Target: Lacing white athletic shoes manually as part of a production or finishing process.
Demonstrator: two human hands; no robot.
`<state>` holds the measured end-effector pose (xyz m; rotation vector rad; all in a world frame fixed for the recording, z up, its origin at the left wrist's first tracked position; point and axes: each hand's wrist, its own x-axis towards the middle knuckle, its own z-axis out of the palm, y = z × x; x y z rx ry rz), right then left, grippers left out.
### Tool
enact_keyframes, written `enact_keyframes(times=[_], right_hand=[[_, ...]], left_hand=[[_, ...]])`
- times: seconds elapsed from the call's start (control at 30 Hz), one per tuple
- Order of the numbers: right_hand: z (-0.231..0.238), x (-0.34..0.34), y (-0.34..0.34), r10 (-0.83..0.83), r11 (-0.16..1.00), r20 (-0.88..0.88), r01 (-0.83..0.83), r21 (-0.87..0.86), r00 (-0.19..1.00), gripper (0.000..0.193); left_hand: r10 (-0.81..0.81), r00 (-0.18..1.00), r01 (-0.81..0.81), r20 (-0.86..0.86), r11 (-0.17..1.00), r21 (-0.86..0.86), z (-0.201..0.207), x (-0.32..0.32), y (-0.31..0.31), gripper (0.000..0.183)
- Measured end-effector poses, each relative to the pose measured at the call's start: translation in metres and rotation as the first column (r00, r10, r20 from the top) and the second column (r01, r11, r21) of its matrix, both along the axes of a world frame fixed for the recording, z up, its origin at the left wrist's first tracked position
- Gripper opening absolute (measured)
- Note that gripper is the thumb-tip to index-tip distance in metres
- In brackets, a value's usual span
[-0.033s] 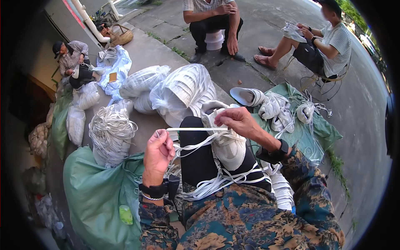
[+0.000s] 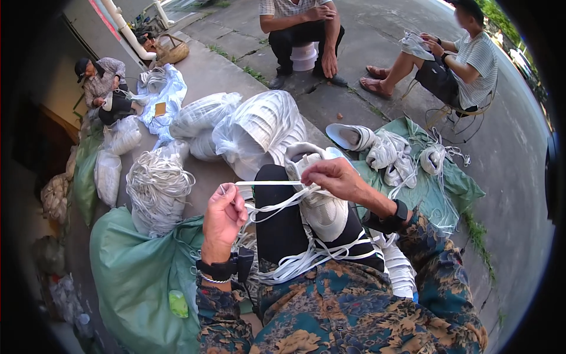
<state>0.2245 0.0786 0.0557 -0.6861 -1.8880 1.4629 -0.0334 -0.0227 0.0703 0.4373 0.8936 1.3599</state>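
A white shoelace (image 2: 268,183) runs taut and nearly level between my two hands. My left hand (image 2: 225,215) pinches one end of that stretch between thumb and fingers, left of my knee. At its other end, my right hand (image 2: 331,177) has its fingertips closed on the lace, above a white shoe (image 2: 324,217). The shoe rests on my dark-clad lap with its toe toward me; my right hand hides part of its upper. More loose white laces (image 2: 315,258) trail from beside the shoe across my lap.
Left of me are a green sack (image 2: 138,274) and a heap of white laces (image 2: 156,189). Clear bags of white shoe parts (image 2: 253,127) lie ahead. White shoes (image 2: 389,154) sit on a green sheet (image 2: 466,186) at right. Three people sit nearby, including one on a chair (image 2: 457,76).
My right hand has slid slightly left and down along the lace, shortening the visible stretch between the hands. My left hand and the shoe stay in place.
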Motion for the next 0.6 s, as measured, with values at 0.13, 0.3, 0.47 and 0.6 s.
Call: enact_keyframes(times=[0.13,0.3,0.47,0.6], right_hand=[[-0.029,-0.032,-0.038,-0.199,0.694,-0.101,0.213,0.688,0.975,0.014],[-0.018,-0.011,-0.032,0.065,0.905,0.311,-0.187,0.382,0.948,0.021],[0.033,0.071,0.061,-0.488,0.831,-0.454,0.239,-0.502,0.745,0.019],[0.025,0.123,0.074,-0.641,0.710,-0.402,0.305,-0.635,0.654,0.016]], left_hand=[[0.014,1.000,-0.014,-0.008,0.999,-0.035,-0.002,0.001,0.000,0.010],[0.022,1.000,-0.021,0.015,0.999,-0.028,-0.011,0.002,0.003,0.010],[0.082,0.996,-0.079,0.027,0.993,-0.087,-0.047,-0.021,0.002,0.010],[0.051,0.988,-0.039,0.142,0.995,-0.090,-0.067,-0.015,0.010,0.012]])
